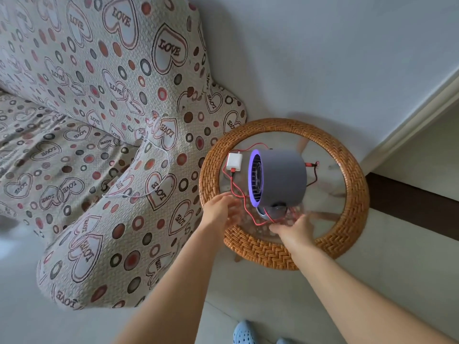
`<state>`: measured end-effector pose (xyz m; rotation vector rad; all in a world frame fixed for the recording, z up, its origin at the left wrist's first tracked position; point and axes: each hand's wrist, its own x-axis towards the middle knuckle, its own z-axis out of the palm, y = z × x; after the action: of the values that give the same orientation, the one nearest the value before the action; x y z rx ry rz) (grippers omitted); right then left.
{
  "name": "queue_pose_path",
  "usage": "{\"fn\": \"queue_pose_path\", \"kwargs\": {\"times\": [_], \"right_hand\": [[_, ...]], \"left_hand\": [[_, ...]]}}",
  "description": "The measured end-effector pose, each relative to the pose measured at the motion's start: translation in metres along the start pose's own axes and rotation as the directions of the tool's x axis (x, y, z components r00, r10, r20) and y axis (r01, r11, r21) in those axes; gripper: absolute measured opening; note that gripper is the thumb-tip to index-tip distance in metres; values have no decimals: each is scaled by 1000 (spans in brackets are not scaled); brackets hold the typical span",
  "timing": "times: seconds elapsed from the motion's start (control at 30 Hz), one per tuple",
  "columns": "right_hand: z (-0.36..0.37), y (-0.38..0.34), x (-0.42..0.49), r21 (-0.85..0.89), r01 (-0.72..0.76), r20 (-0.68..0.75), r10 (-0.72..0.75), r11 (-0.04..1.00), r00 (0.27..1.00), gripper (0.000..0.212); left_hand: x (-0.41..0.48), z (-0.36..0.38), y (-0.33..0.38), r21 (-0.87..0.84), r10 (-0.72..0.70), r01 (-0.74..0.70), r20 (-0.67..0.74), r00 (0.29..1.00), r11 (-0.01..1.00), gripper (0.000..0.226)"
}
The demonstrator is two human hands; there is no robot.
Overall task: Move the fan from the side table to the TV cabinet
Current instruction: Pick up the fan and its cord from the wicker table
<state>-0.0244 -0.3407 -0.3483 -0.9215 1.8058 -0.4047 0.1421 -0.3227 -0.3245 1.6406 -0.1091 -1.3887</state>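
Observation:
A grey drum-shaped fan (280,180) with a purple glowing ring stands on a round side table with a woven rattan rim (280,256) and a glass top. A red cable (238,197) loops around the fan's base and runs to a white charger plug (234,162) lying beside it. My left hand (219,212) reaches in from the near left, fingers apart, just short of the fan's base. To the near right of the base is my right hand (293,228), open and holding nothing. The TV cabinet is out of sight.
A sofa (99,120) covered in heart-patterned fabric sits directly left of the table, with a thin white cable (159,175) lying on its arm. A pale wall and a white door frame (409,125) lie behind and to the right. A blue clog (244,333) shows on the floor below.

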Motion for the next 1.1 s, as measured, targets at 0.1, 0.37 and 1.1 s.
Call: {"fn": "queue_pose_path", "kwargs": {"times": [0.1, 0.37, 1.1], "right_hand": [[16, 11, 18, -48, 69, -55, -72, 996, 996, 107], [39, 20, 36, -103, 380, -232, -393, 919, 890, 94], [2, 37, 67, -156, 535, -150, -556, 830, 818, 38]], "left_hand": [[37, 10, -8, 72, 40, -36, -51, 998, 997, 16], [103, 21, -25, 309, 239, -181, -161, 958, 934, 60], [126, 54, -39, 556, 261, -132, -160, 952, 821, 10]]}}
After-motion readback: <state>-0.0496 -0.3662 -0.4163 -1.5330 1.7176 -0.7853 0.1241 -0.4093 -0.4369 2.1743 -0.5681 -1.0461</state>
